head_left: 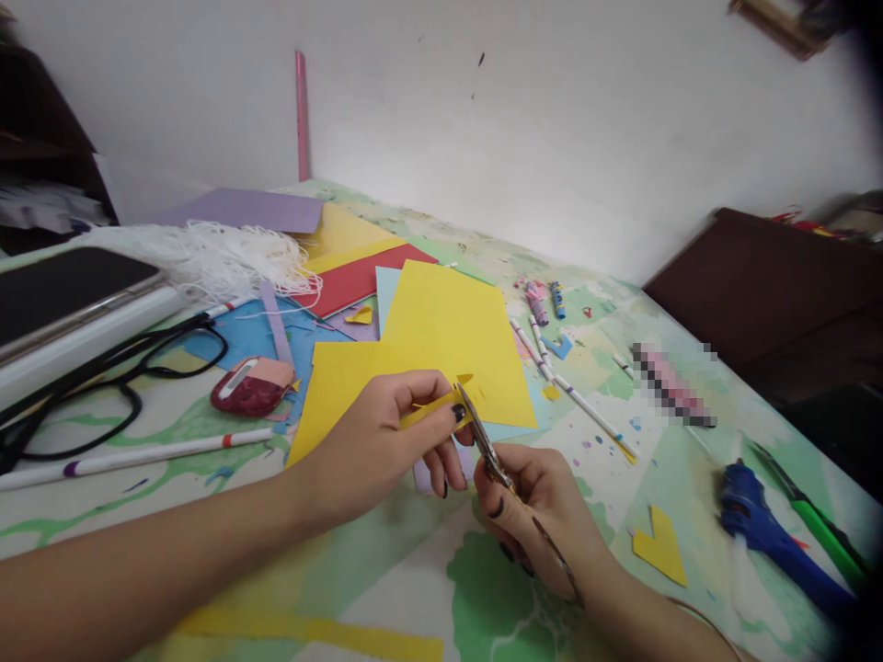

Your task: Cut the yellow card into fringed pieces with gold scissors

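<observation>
Between thumb and fingers, my left hand point(407, 432) pinches a small yellow paper strip point(431, 409). My right hand point(534, 515) is closed round the handles of a pair of scissors point(483, 437), whose blades point up and away at the strip's right end. A small yellow scrap point(464, 378) shows at the blade tips. Beneath and behind both hands lie yellow paper sheets point(448, 322), overlapping a light blue one. Part of the strip is hidden by my left fingers.
Black glasses point(131, 395), a dark red case point(252, 386) and white string point(227, 257) lie left. Right are a blue glue gun point(765, 524), green-handled scissors point(820, 529), a yellow paper piece point(660, 547) and white paper sticks point(572, 391). A pink stick point(301, 115) leans on the wall.
</observation>
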Demonstrator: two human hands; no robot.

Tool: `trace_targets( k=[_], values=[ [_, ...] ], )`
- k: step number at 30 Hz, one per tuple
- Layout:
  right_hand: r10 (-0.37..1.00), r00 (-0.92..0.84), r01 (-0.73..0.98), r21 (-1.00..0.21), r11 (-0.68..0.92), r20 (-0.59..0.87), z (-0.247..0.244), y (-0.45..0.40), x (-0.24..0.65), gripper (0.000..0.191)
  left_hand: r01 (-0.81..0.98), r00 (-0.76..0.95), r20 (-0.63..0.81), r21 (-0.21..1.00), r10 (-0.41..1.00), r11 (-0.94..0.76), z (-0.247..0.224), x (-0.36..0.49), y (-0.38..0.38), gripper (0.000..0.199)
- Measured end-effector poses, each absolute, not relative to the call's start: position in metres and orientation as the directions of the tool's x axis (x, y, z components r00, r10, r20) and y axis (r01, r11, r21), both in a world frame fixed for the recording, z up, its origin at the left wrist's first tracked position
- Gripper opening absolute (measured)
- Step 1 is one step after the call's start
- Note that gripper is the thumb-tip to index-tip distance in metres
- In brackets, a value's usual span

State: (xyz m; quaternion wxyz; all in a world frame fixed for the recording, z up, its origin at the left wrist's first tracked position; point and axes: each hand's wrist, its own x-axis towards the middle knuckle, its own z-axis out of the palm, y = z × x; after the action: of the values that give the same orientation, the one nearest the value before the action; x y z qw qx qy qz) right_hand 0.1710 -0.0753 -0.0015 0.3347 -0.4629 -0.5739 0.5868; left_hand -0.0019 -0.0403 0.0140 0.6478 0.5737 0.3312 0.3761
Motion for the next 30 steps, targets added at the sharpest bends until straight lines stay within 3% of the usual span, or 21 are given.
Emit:
trace_targets(
  k=[10,30],
  values=[
    [0.890,-0.454,0.093,-0.996,0.015,-0.029,0.0008,-0.0771,0.1757,0.052,-0.108,0.497,0.003,0.992,0.867,0.058,0.0146,-0.0019,-0.0408,0.019],
    [0.899,-0.426,0.108,-0.993,-0.054,-0.095,0.0013,-0.0762,0.1717,0.044,-0.103,0.488,-0.019,0.992,0.873,0.079,0.0152,-0.0014,-0.0392,0.019]
  ],
)
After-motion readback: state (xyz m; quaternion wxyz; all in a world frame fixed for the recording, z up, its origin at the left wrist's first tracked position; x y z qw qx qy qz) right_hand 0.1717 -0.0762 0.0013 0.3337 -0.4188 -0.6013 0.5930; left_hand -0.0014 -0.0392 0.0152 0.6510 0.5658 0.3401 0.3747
